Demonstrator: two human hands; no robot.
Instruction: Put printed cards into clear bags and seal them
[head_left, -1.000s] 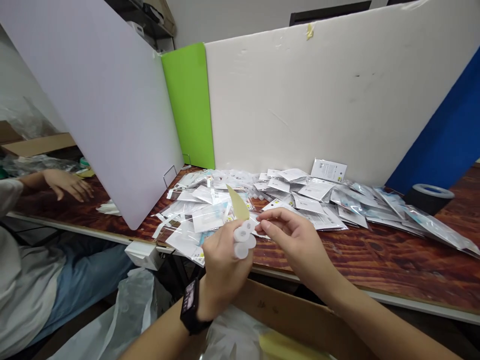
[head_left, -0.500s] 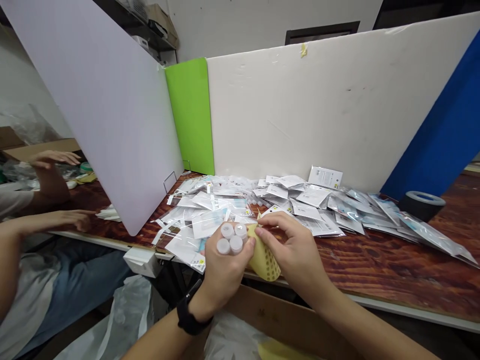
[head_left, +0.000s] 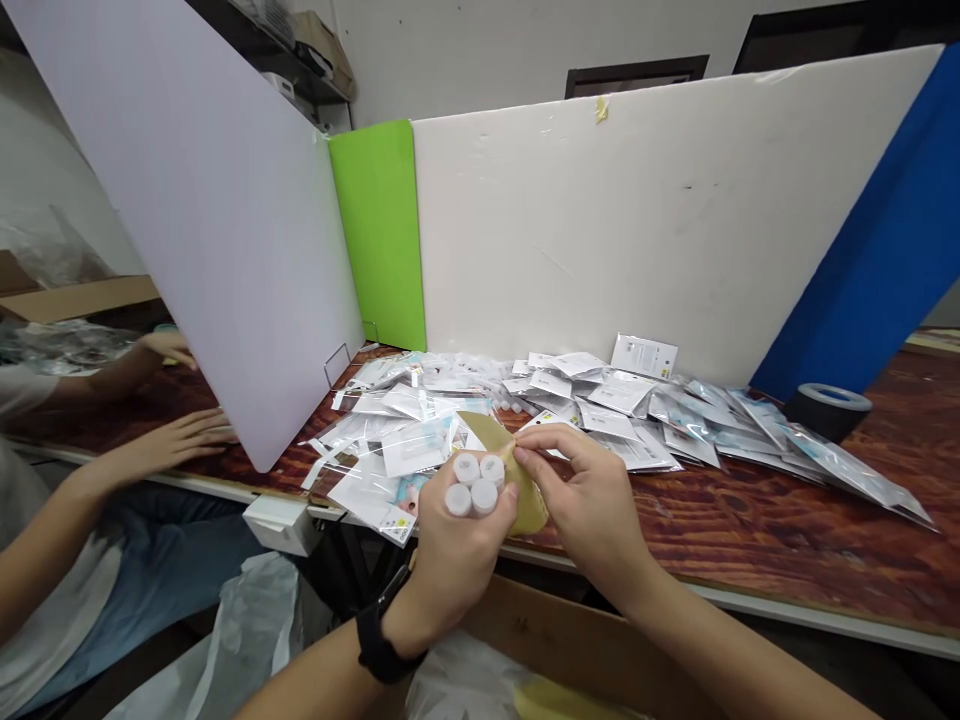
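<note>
Several small white capped containers (head_left: 475,484) are bunched upright in my left hand (head_left: 461,555), whose fingers wrap round them. A curved yellow sheet (head_left: 529,505) stands beside the containers, partly hidden by my hands. My right hand (head_left: 589,490) pinches the sheet between thumb and index finger near its middle. Behind my hands lie flat clear packets with white cards (head_left: 420,447) on the wooden table (head_left: 765,530). A heap of small translucent white pieces (head_left: 469,367) is farther back.
More packets (head_left: 622,390) spread to the right, near a dark roll (head_left: 829,410). A white divider (head_left: 195,220) stands at left; a co-worker's hands (head_left: 176,440) are beyond it. An open cardboard box (head_left: 570,630) sits below the table edge.
The yellow sheet has turned, with part of it now rising behind the containers. My left hand has shifted slightly right and down. The co-worker's hands have moved right, toward the divider.
</note>
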